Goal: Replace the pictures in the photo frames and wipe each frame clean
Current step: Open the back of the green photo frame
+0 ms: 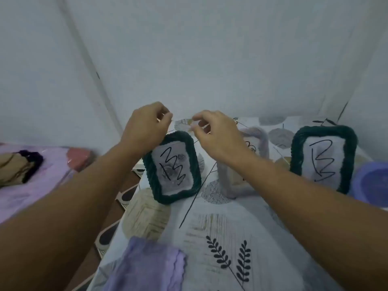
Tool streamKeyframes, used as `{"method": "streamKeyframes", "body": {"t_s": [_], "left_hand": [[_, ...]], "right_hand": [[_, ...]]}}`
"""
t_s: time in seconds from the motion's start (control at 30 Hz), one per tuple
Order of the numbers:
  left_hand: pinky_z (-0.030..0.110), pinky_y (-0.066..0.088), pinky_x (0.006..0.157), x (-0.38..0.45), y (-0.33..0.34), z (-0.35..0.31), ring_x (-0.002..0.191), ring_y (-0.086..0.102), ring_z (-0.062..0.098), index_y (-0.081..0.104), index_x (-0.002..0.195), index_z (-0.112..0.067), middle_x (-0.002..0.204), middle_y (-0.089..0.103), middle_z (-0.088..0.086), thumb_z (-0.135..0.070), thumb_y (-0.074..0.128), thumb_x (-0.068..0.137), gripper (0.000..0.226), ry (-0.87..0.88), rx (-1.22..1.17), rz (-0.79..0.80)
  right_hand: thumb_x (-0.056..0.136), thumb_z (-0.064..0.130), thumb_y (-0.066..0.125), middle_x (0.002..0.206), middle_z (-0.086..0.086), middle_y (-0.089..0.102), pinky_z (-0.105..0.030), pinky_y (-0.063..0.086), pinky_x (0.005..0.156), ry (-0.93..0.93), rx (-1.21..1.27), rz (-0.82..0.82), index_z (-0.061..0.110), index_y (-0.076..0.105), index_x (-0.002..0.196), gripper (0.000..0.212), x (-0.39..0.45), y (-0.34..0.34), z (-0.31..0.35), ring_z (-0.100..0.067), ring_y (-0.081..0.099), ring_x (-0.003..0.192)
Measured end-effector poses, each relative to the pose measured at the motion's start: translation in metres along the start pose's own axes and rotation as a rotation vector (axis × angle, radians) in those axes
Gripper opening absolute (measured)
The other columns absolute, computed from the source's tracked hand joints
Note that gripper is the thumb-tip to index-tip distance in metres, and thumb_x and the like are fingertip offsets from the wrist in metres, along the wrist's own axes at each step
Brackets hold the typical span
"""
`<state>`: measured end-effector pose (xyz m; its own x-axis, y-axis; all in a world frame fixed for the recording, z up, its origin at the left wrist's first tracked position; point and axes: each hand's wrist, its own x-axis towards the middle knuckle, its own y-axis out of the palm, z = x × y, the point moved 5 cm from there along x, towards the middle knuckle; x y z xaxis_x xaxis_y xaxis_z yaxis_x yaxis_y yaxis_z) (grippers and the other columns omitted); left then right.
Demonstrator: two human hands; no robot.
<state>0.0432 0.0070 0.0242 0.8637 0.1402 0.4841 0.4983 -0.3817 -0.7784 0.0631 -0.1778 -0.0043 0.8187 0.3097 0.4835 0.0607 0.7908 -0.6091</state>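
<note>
Three yarn-wrapped photo frames stand on the patterned tablecloth (201, 223). The left dark green frame (155, 185) and the right dark green frame (296, 152) each show a picture with a black scribble. A pale grey frame (263, 141) stands between them, half hidden by my right forearm. My left hand (144, 127) and my right hand (216, 135) are raised above the left green frame, fingers curled. Thumb and forefinger of each hand pinch what looks like a small clear sheet (183, 123) stretched between them. A lilac cloth (147, 265) lies at the table's near edge.
A purple plastic bowl (372, 181) sits at the right edge beside the right frame. The wall rises right behind the table. To the left, lower down, a pink-covered bed (42, 185) carries a beige bag (14, 171) and a pink pouch (80, 159).
</note>
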Motion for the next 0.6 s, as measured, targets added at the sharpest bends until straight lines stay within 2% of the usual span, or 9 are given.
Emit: {"method": "streamKeyframes", "body": {"t_s": [0.1, 0.17, 0.2, 0.3, 0.33, 0.4, 0.47, 0.53, 0.6], "left_hand": [[0.037, 0.05, 0.087, -0.023, -0.014, 0.016, 0.099, 0.062, 0.019, 0.064, 0.12, -0.017, 0.11, 0.067, -0.001, -0.038, 0.053, 0.103, 0.03, -0.094, -0.067, -0.085], [0.043, 0.052, 0.093, -0.043, -0.014, 0.027, 0.105, 0.061, 0.02, 0.059, 0.128, -0.017, 0.117, 0.065, 0.001, -0.042, 0.051, 0.103, 0.037, -0.181, -0.136, -0.094], [0.044, 0.053, 0.094, -0.051, -0.013, 0.03, 0.107, 0.061, 0.02, 0.056, 0.131, -0.017, 0.12, 0.064, 0.0, -0.044, 0.05, 0.103, 0.04, -0.233, -0.187, -0.088], [0.041, 0.053, 0.088, -0.079, -0.002, 0.038, 0.099, 0.063, 0.015, 0.05, 0.135, -0.016, 0.119, 0.062, -0.001, -0.05, 0.048, 0.104, 0.046, -0.408, -0.387, -0.05], [0.038, 0.052, 0.084, -0.088, 0.003, 0.04, 0.094, 0.061, 0.01, 0.05, 0.134, -0.016, 0.116, 0.062, -0.001, -0.052, 0.048, 0.104, 0.047, -0.459, -0.455, -0.045], [0.028, 0.046, 0.073, -0.103, 0.013, 0.042, 0.09, 0.058, 0.003, 0.048, 0.131, -0.017, 0.106, 0.061, -0.005, -0.054, 0.046, 0.105, 0.045, -0.541, -0.565, -0.03], [0.023, 0.042, 0.069, -0.113, 0.022, 0.045, 0.093, 0.06, 0.005, 0.045, 0.133, -0.018, 0.1, 0.059, -0.007, -0.052, 0.046, 0.106, 0.044, -0.57, -0.641, 0.001], [0.019, 0.041, 0.065, -0.119, 0.028, 0.048, 0.09, 0.059, 0.003, 0.043, 0.133, -0.019, 0.099, 0.059, -0.007, -0.043, 0.047, 0.108, 0.036, -0.594, -0.693, 0.009], [0.017, 0.042, 0.062, -0.124, 0.033, 0.051, 0.085, 0.059, 0.002, 0.045, 0.131, -0.018, 0.099, 0.06, -0.006, -0.031, 0.048, 0.109, 0.026, -0.635, -0.731, 0.018]], "right_hand": [[0.103, 0.03, 0.055, 0.126, 0.0, 0.063, -0.034, 0.047, 0.103, 0.081, 0.086, 0.118, 0.02, 0.058, 0.137, 0.036, -0.017, 0.015, 0.012, -0.014, 0.058, 0.116], [0.103, 0.028, 0.055, 0.142, -0.001, 0.054, -0.031, 0.04, 0.106, 0.145, 0.105, 0.23, 0.02, 0.045, 0.149, 0.048, -0.028, 0.031, 0.017, -0.015, 0.051, 0.127], [0.102, 0.027, 0.054, 0.142, -0.001, 0.052, -0.029, 0.041, 0.101, 0.192, 0.132, 0.26, 0.021, 0.039, 0.151, 0.052, -0.032, 0.036, 0.018, -0.015, 0.051, 0.123], [0.1, 0.024, 0.051, 0.124, -0.001, 0.055, -0.026, 0.041, 0.068, 0.371, 0.223, 0.297, 0.023, 0.031, 0.151, 0.054, -0.043, 0.049, 0.012, -0.018, 0.057, 0.1], [0.1, 0.025, 0.05, 0.123, -0.002, 0.056, -0.028, 0.042, 0.067, 0.426, 0.249, 0.307, 0.023, 0.03, 0.15, 0.054, -0.047, 0.054, 0.009, -0.021, 0.059, 0.101], [0.1, 0.025, 0.049, 0.125, -0.004, 0.058, -0.036, 0.047, 0.076, 0.504, 0.272, 0.324, 0.022, 0.029, 0.15, 0.054, -0.053, 0.06, 0.003, -0.024, 0.06, 0.105], [0.1, 0.021, 0.046, 0.12, -0.005, 0.059, -0.039, 0.048, 0.078, 0.542, 0.266, 0.345, 0.02, 0.028, 0.15, 0.053, -0.057, 0.065, -0.003, -0.024, 0.06, 0.1], [0.099, 0.018, 0.044, 0.112, -0.007, 0.061, -0.038, 0.047, 0.074, 0.582, 0.271, 0.368, 0.023, 0.027, 0.15, 0.054, -0.062, 0.069, -0.009, -0.022, 0.06, 0.088], [0.096, 0.017, 0.043, 0.111, -0.01, 0.064, -0.042, 0.052, 0.08, 0.612, 0.262, 0.398, 0.027, 0.032, 0.143, 0.049, -0.067, 0.074, -0.013, -0.026, 0.063, 0.09]]}}
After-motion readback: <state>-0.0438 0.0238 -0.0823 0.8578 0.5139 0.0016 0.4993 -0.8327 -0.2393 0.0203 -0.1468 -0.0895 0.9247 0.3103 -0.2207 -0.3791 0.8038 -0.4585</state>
